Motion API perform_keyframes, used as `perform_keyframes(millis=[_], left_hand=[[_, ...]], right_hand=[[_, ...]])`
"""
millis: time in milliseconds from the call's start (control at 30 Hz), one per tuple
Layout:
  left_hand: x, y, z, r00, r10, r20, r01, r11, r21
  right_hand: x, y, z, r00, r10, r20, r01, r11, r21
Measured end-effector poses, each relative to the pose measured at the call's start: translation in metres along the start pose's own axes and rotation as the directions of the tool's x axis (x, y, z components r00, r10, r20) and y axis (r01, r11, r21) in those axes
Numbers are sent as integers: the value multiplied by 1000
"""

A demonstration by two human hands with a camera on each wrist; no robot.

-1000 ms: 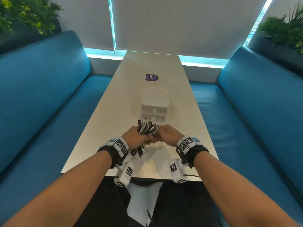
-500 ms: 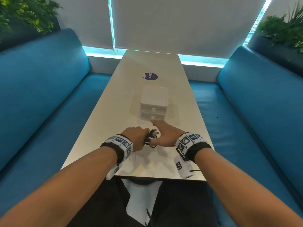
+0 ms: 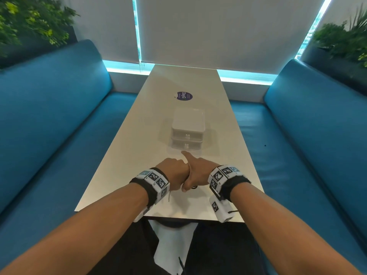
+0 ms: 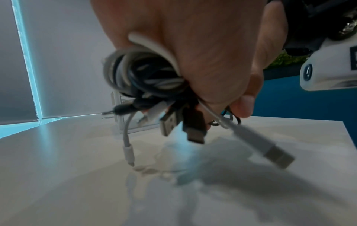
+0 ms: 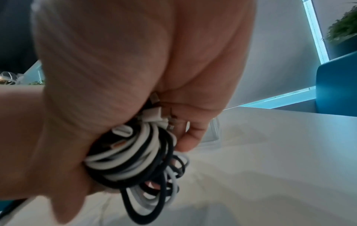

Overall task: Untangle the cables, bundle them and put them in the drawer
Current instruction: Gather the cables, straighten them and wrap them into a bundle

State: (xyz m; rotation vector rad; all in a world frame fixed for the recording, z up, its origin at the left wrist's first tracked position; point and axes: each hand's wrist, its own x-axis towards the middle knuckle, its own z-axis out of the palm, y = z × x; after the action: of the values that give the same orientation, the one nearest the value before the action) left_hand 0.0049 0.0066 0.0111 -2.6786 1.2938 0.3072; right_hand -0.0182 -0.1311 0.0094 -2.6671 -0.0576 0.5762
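Note:
A coiled bundle of black and white cables (image 4: 146,79) sits in my left hand (image 3: 174,175), whose fingers are curled round it. Several connectors hang from it just above the table. My right hand (image 3: 196,171) lies against the left, its index finger stretched forward, its other fingers curled at the cable bundle (image 5: 135,160). From the head view the hands hide the bundle except a small black loop (image 3: 193,187). The white two-drawer box (image 3: 187,128) stands a short way beyond the hands, both drawers closed.
The white table (image 3: 119,165) runs away from me between two blue benches (image 3: 49,126). A round purple sticker (image 3: 184,96) lies past the drawer box. The table's near edge is just under my wrists. Plants stand behind both benches.
Both hands have come down toward the table and closed together over the bundle, which stood up between them a second ago. The right index finger now points forward.

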Motion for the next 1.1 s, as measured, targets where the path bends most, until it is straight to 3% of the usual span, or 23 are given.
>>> perform_keyframes(millis=[133, 233, 333, 467, 700, 833, 967, 1100], left_hand=[[1, -3, 1, 996, -56, -71, 57, 998, 4], [3, -9, -6, 982, -170, -87, 169, 985, -14], [5, -13, -12, 972, -225, -62, 226, 974, 10], [7, -18, -14, 961, -275, -42, 270, 958, -96], [9, -31, -17, 974, -187, 125, 220, 905, -363], [7, -37, -14, 976, -180, 120, 215, 861, -461], [8, -36, -12, 971, -219, 100, 240, 856, -458], [11, -35, -10, 975, -214, 66, 224, 908, -353]], right_hand=[[5, 4, 5, 995, 37, -93, -40, 999, -36], [3, 1, 1, 990, 51, -129, -71, 986, -151], [5, -2, 1, 986, 4, -166, -35, 982, -184], [5, -6, -5, 973, -66, -221, -2, 956, -294], [7, -3, -6, 931, -198, -307, 34, 885, -465], [9, 1, -4, 904, -226, -364, 25, 876, -482], [12, 2, -4, 905, -230, -359, 26, 870, -492], [13, 4, -5, 933, -215, -288, 78, 904, -421]])
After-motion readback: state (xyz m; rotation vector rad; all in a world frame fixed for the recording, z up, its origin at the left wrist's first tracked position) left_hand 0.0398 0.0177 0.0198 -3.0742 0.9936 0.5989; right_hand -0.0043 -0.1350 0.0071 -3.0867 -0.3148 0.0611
